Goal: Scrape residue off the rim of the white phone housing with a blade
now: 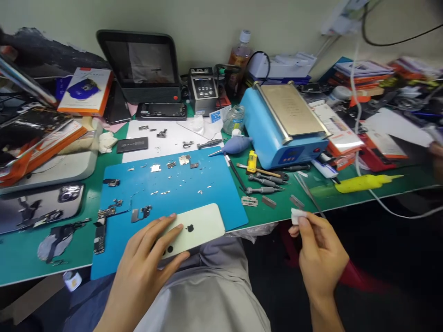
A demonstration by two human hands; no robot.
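A pale green smartphone lies back up at the front edge of the blue mat, its lower part jutting over the edge. My left hand grips its camera end, with fingers across the back and the thumb along the near side. Out to the right, my right hand pinches a small folded white wipe between thumb and fingers, away from the phone. Small phone parts, such as a flex cable piece and metal shields, are scattered on the mat beyond my left hand.
Beyond the mat stand a blue heating plate machine, a blue air blower and a glass jar. Screwdrivers and razor blades lie right of the mat. A dark phone with parts on it lies left.
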